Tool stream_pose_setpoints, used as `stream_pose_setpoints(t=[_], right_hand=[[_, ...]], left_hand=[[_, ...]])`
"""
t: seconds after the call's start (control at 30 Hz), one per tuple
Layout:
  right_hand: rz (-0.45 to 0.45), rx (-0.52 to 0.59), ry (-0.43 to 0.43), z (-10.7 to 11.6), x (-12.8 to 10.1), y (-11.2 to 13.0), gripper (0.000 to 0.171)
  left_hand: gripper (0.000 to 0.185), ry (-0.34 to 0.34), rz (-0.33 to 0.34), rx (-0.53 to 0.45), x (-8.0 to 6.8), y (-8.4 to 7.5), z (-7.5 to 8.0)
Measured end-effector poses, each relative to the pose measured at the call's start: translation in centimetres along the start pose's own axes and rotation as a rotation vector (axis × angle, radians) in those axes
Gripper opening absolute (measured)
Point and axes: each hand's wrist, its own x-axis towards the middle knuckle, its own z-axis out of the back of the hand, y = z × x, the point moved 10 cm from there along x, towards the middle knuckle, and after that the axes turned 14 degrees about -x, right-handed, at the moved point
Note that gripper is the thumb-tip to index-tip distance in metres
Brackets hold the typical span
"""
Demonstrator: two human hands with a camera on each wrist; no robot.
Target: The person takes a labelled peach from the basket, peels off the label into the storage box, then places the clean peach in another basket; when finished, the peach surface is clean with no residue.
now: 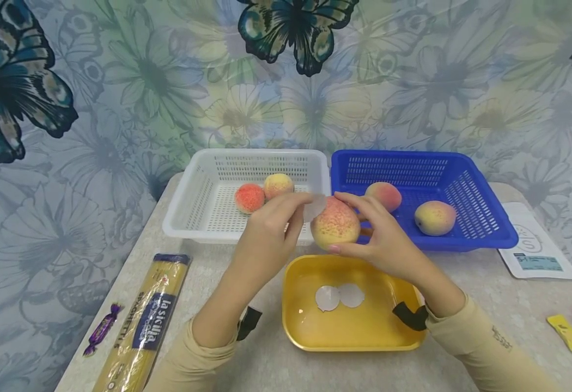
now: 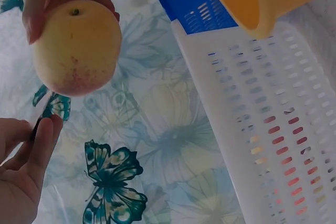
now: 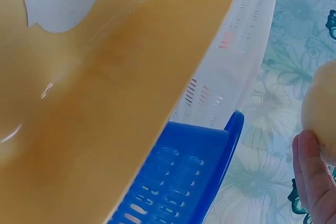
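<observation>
right hand (image 1: 383, 233) grips peach (image 1: 335, 226) | left hand (image 1: 272, 224) pinches pale disc (image 1: 316, 207), seemingly paper

Flowery butterfly backdrop (image 1: 286, 114), pale tabletop (image 1: 501, 296)

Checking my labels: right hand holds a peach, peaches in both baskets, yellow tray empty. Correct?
No: the tray isn't empty; the head view shows two white pieces in it. Rest stands: right hand holds a peach, peaches in both baskets.
</observation>
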Motion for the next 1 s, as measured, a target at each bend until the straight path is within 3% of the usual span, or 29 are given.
stream_pose_setpoints(t=[0.4,0.6,0.77,1.0], right_hand=[[-0.012,-0.077,-0.018,1.1,-1.2,-1.1,0.084],[-0.08,-0.061,-0.047,2.6,-2.2,-2.1,0.083],[-0.131,-0.04,-0.056,3.9,-3.2,-2.8,0.082],[-0.135,-0.064,-0.085,5.1,-4.3,-4.1,0.086]], left_hand=[[0.028,-0.02,0.21,-0.251,-1.3,3.0,0.4],[0.034,0.063,0.422,-0.287,-3.6,4.8,-0.9],[0.036,0.225,0.56,-0.314,-7.0,5.7,-3.8],[0.03,0.609,0.616,-0.371,-11.3,5.0,-9.2]])
